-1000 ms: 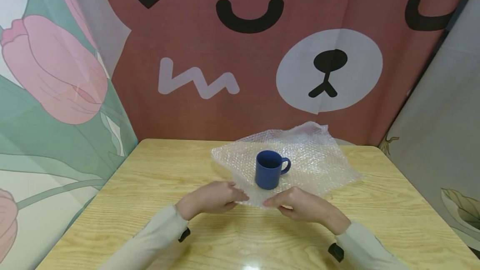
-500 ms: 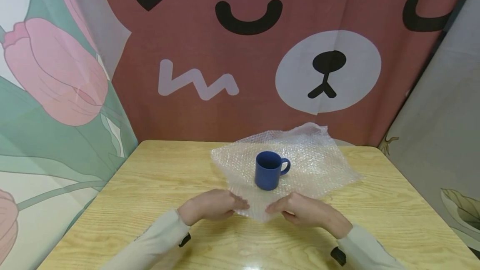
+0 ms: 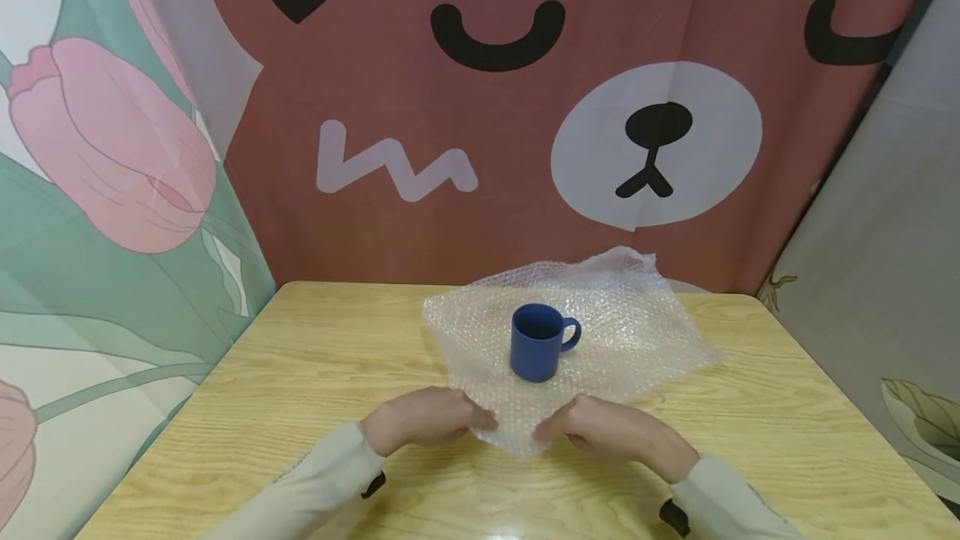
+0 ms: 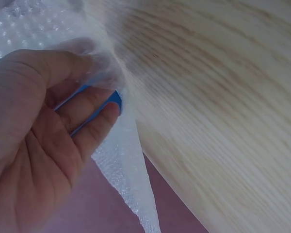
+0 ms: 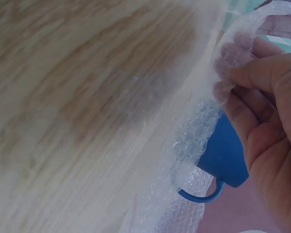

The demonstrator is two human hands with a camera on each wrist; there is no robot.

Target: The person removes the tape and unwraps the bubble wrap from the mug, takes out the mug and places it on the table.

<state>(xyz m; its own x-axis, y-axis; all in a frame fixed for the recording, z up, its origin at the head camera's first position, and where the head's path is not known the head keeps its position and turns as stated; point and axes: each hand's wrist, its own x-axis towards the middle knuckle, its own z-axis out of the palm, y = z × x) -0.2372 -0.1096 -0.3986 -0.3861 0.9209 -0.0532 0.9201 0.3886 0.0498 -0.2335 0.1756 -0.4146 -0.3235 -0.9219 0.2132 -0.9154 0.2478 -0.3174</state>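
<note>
A blue mug stands upright on a sheet of clear bubble wrap, its handle pointing right. At the sheet's near corner, my left hand pinches the edge between thumb and fingers; the left wrist view shows the film over those fingertips. Across the same corner, my right hand pinches the other edge, with bubbles visible between its thumb and fingers in the right wrist view. Both hands are on the near side of the mug, apart from it.
The sheet lies on a wooden table, its far corner rising against a reddish-brown curtain with a bear print. A flower-print curtain hangs at the left and a grey one at the right.
Both hands have moved slightly nearer to me, drawing the near corner of the bubble wrap out flatter toward the table's front. The mug has stayed in place.
</note>
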